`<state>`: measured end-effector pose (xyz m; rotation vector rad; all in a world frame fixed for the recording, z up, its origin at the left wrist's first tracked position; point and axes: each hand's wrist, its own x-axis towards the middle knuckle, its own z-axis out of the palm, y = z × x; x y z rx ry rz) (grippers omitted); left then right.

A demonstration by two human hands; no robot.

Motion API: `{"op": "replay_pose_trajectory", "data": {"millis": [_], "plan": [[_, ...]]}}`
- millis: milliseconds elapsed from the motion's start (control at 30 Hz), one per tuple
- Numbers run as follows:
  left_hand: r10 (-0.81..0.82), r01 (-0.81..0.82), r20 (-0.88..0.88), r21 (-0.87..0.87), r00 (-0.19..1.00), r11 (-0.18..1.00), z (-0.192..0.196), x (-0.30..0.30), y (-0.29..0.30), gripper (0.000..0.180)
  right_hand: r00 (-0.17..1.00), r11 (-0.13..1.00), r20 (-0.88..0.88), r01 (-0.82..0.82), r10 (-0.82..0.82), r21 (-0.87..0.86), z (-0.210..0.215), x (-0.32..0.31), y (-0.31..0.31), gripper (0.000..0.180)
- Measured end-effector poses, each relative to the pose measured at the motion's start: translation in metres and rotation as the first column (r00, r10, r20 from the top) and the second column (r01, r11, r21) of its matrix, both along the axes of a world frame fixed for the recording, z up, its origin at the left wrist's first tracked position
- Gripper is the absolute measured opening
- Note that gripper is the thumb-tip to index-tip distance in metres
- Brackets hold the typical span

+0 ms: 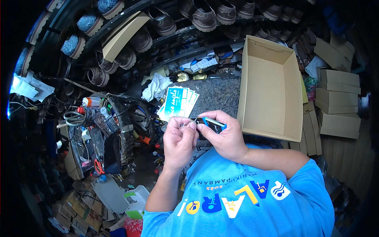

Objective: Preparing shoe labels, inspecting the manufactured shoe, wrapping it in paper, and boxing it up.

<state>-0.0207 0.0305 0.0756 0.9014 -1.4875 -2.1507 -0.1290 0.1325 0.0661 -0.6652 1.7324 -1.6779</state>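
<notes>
The right hand (228,138) has hold of a small stack of dark cards (215,124) with blue edges, with the thumb pressed on top and the fingers tucked under. The stack sits in front of the chest, right between the two hands, and its long way runs from the left fingertips out to the right and a little back toward the body. The left hand (180,140) is at the left end of the stack, with its thumb and first finger pinched together; the tips are small and partly hidden, so I can't tell if they grip a corner, some thin thing, or nothing. The right hand covers more of the stack. Past the left hand, farther from the body, blue and white cards (177,98) lie fanned out on the dark, rough bench top (217,94). Just past the right hand is a big open brown box (270,91), its long sides pointing away from the body and its plain brown bottom showing. More brown boxes (338,100) are piled at the far right; they look shut, so what is in them does not show. Two round tins (191,76) sit behind the fanned cards, next to crumpled white paper (156,87). Brown shoes (201,15) and blue shoes (71,45) stand in rows on the racks.
</notes>
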Motion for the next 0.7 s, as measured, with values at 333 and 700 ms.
{"op": "replay_pose_trajectory", "data": {"millis": [333, 700], "plan": [[0.059, -0.057, -0.048, 0.045, 0.997, 0.997, 0.002, 0.0, -0.004, 0.01, 0.996, 0.999, 0.078, -0.038, 0.035, 0.036, 0.0, -0.001, -0.001, 0.021], [0.035, -0.032, 0.019, -0.131, 0.999, 0.991, 0.006, 0.004, -0.002, 0.022, 0.973, 1.0, 0.228, 0.022, -0.022, 0.006, 0.002, -0.005, -0.004, 0.02]]}}
